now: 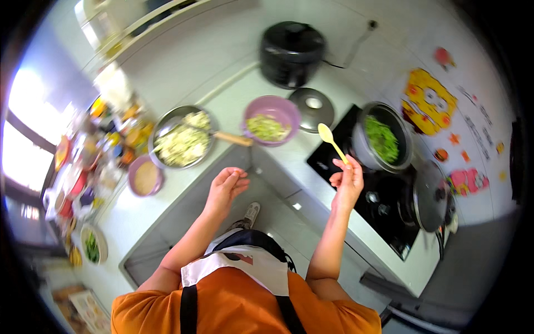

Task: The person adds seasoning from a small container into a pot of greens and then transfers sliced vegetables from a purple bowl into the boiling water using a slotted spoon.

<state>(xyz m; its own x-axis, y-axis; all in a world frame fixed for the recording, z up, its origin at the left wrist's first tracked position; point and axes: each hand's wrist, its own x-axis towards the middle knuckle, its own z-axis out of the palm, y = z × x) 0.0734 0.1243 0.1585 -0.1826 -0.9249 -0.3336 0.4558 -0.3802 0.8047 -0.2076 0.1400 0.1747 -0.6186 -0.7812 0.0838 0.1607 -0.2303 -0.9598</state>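
Observation:
A pale yellow plastic spoon (pixel 332 142) is held by its handle in my right hand (pixel 348 177), bowl end up, above the front edge of the induction cooktop. Just right of it, a grey pot (pixel 359 144) holds chopped green leaves (pixel 383 140). My left hand (pixel 227 188) hovers in front of the counter edge, fingers loosely curled, with nothing clearly seen in it. Beyond that hand stands a steel bowl (pixel 210 152) of chopped pale vegetable (pixel 181 144), with a wooden-handled utensil (pixel 233 138) across it. A pink-purple basin (pixel 273 104) contains pale green pieces (pixel 267 127).
A metal pot lid (pixel 313 110) and a black electric cooker (pixel 292 54) stand behind. A glass-lidded pan (pixel 431 196) occupies the cooktop (pixel 381 208). Left are a small pink bowl (pixel 145 177), a dish of greens (pixel 91 246) and crowded jars (pixel 125 137).

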